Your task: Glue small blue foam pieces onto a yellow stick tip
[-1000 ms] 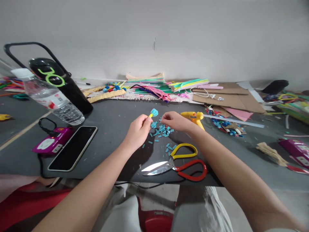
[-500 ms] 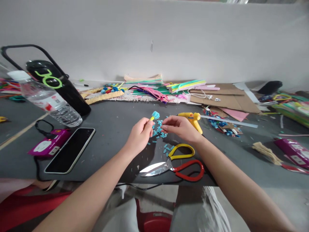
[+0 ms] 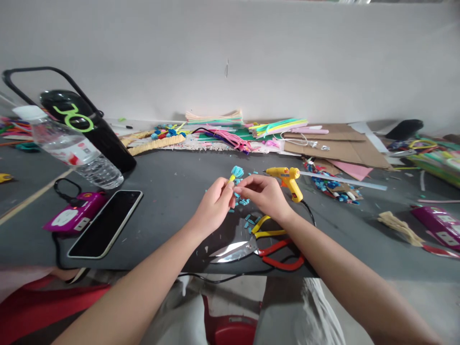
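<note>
My left hand [image 3: 215, 203] is closed, pinching the yellow lower part of a small blue flower [image 3: 237, 171] whose blue head points up. Beside it, my right hand [image 3: 266, 194] has its thumb and fingertips pressed together, close against the left fingertips. Whatever lies in that pinch is too small to make out. Short blue pieces [image 3: 244, 201] are scattered on the dark table under both hands. Below them lie scissors [image 3: 235, 251] with one yellow and one red handle, partly covered by my right forearm. A yellow glue gun [image 3: 287, 177] rests just beyond my right hand.
On the left are a phone [image 3: 106, 223], a purple power strip [image 3: 75, 213], a tilted-looking water bottle [image 3: 72, 148] and a black flask [image 3: 104, 139]. Pipe cleaners [image 3: 280, 128] and cardboard [image 3: 338, 148] line the wall. Another purple power strip [image 3: 438, 223] sits at right.
My right hand has moved left and its fingertips now meet the left hand's. The left hand and the flower have shifted slightly right. More of the scissors' handles is covered.
</note>
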{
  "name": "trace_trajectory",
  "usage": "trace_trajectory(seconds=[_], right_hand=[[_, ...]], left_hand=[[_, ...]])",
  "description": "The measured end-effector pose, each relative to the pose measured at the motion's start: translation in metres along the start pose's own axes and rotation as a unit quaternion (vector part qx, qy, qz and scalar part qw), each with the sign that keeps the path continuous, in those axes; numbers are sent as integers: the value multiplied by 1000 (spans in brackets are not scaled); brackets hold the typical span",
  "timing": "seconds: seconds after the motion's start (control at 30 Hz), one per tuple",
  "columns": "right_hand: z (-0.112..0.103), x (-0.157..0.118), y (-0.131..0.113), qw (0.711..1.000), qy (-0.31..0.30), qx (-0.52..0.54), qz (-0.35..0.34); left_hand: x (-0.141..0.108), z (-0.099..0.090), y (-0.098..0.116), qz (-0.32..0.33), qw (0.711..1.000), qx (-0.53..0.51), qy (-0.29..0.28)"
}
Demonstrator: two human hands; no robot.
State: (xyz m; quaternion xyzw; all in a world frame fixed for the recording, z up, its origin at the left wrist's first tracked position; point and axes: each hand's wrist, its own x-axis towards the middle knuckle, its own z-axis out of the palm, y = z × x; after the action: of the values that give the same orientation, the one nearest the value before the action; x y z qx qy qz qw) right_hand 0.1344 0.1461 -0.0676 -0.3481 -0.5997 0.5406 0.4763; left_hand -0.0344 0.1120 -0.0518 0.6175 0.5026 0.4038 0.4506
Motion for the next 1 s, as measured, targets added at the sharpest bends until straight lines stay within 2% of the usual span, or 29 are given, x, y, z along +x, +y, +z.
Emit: trace_trajectory(seconds=[0.17, 0.47, 0.77, 1.0], right_hand=[[1, -2, -2, 1000, -9, -11, 15], [-2, -5, -5, 998, -46, -39, -4], [-1, -6, -9, 992, -113, -46, -30], [-3, -4, -5, 998, -50, -42, -6]], left_hand=[[-2, 1, 2, -4, 1000, 15, 7], [-2, 1, 5, 2, 999, 35, 15], [-3, 1, 4, 17, 1000, -1, -24], [-1, 0, 0, 8, 1000, 0, 8]])
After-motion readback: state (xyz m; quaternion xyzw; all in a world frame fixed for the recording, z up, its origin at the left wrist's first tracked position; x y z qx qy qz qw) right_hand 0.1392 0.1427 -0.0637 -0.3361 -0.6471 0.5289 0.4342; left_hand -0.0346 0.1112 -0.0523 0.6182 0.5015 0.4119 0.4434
